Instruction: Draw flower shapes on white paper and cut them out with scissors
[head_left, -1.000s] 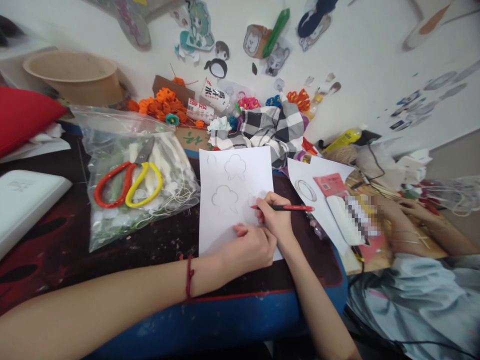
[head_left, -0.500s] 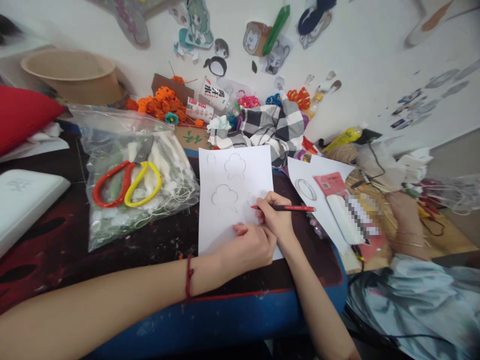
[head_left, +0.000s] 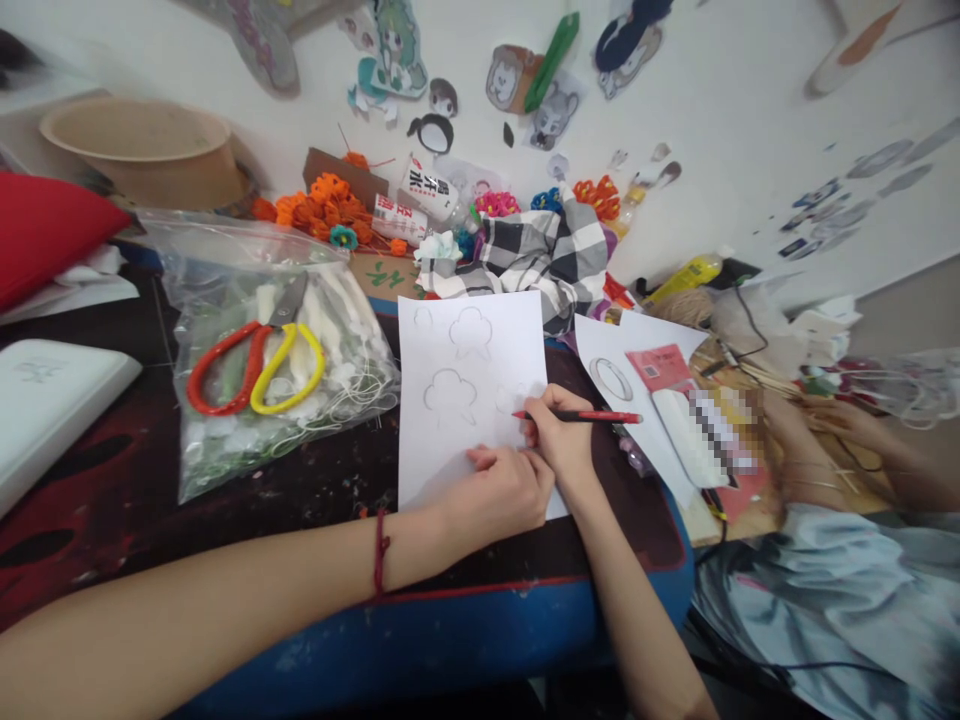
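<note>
A white sheet of paper (head_left: 420, 460) lies on the dark mat, with faint grey cloud-like outlines drawn on it. My right hand (head_left: 559, 430) grips a red-and-black pencil (head_left: 604, 416), its tip just over the sheet's right part beside a faint small outline. Across the lower part of the paper rests my left hand (head_left: 499, 490), loosely curled with the thumb out and nothing visible in it. Its fingertips are tucked against my right hand and partly hidden. A dark red cord circles the left wrist.
Scissors (head_left: 289, 370) with red and yellow handles lie on a clear plastic bag (head_left: 225, 450) at left. Behind the paper are a checked cloth (head_left: 525, 250) and orange yarn flowers (head_left: 322, 205). At right, another person's hands (head_left: 840, 420) work beside papers and a white case (head_left: 686, 430).
My right hand and the pencil have shifted slightly right, showing more of the small outline. My left hand stays put. The other person's second hand has come into view at right.
</note>
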